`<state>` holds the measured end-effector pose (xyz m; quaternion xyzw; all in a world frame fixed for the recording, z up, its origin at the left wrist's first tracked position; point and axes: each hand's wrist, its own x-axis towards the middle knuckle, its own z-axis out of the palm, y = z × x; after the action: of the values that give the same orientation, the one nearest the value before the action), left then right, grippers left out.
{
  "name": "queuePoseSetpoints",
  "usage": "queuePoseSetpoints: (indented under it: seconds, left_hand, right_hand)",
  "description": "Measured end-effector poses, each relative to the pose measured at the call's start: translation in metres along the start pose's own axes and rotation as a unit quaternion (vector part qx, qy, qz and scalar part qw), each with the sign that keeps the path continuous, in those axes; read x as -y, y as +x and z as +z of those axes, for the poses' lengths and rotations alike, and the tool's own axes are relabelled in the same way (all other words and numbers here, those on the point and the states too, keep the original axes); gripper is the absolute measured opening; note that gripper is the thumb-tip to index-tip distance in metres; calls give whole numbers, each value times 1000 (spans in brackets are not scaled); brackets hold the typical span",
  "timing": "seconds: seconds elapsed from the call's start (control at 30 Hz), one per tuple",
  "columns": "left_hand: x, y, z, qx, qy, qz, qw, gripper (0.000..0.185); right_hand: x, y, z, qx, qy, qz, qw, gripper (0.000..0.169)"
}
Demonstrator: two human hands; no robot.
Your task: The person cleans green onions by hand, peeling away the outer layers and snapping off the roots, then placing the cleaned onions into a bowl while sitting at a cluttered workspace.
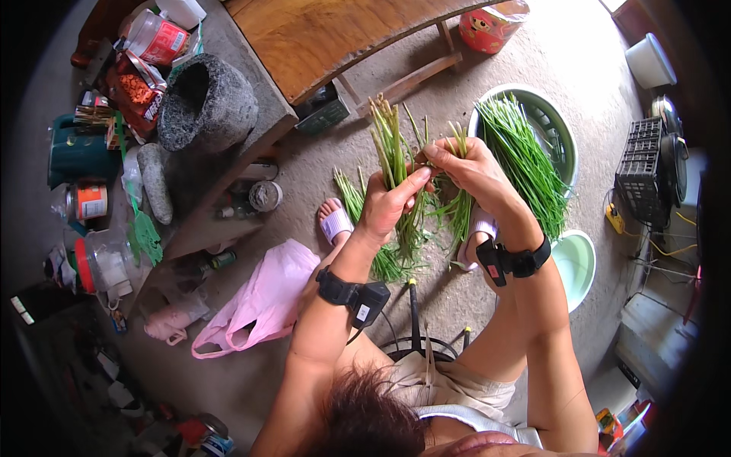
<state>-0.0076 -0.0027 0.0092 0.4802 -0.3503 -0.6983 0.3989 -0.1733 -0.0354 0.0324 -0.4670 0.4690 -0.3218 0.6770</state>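
My left hand [388, 200] is closed around a bunch of long green stalks [390, 145], their pale ends pointing up and away from me. Close beside it, my right hand [465, 165] holds a smaller cluster of stalks [461, 208] that hangs below the palm. The thumbs and fingertips of both hands nearly meet between the two bunches. On the floor under my left hand lies a loose pile of green stalks [391, 264]. Right of my right hand, a large heap of long green leafy vegetables [522, 165] rests over a green basin [562, 128].
A pale green basin [574, 268] stands by my right forearm. A pink plastic bag [268, 297] lies at left. The concrete ledge holds a stone mortar [228, 108] and jars. Ahead are a wooden table [320, 34] and a red bucket [492, 31]; a black crate [638, 165] is at right.
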Motion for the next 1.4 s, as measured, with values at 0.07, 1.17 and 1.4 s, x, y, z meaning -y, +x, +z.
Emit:
queuePoseSetpoints:
  seconds: [0.07,1.17,1.4]
  left_hand:
    - [0,-1,0,13,38,-2,999,18]
    - [11,7,-15,-61,95,76,991,15]
    - [6,4,-14,-123,108,68,984,23]
  right_hand:
    - [0,-1,-3,-55,17,7,998,26]
    - [3,-13,-107,-205,449,-156,856,19]
    - [7,-7,-85,-239,394,-119,879,21]
